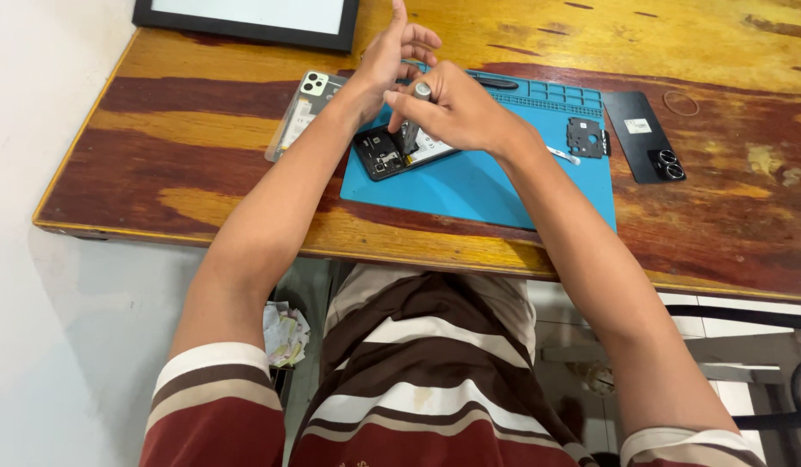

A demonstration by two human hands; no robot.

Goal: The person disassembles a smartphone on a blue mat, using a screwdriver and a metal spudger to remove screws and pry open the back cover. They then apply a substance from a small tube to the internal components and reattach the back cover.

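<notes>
The opened phone [398,152] lies on the blue repair mat [495,186], at the mat's near-left corner, its insides showing; the back is already off, and what looks like that back, a black cover with camera rings [647,137], rests on the wooden worktop [201,164] just beside the mat's right edge; a small black inner plate [587,137] lies loose on the mat toward its far-right corner, so at least one internal part appears to have come out; a white strip [562,155] lies just beside that plate.

The right hand [456,112] has its fingers closed on a silver screwdriver [412,117], held nearly upright with the tip down in the phone's upper part near the camera end; the left hand [392,56] is behind it, fingers loosely spread and raised, holding nothing that can be made out, though its lower part is hidden by the right hand.

Judging from this, the disassembly is partway through: cover and plate removed, screws in the board area in hand, the battery seemingly in place.

A second phone in a clear case [301,112] lies off the mat's left edge; a black-framed panel [249,17] sits at the worktop's far-left corner; a thin ring [681,103] lies beyond the black cover.
</notes>
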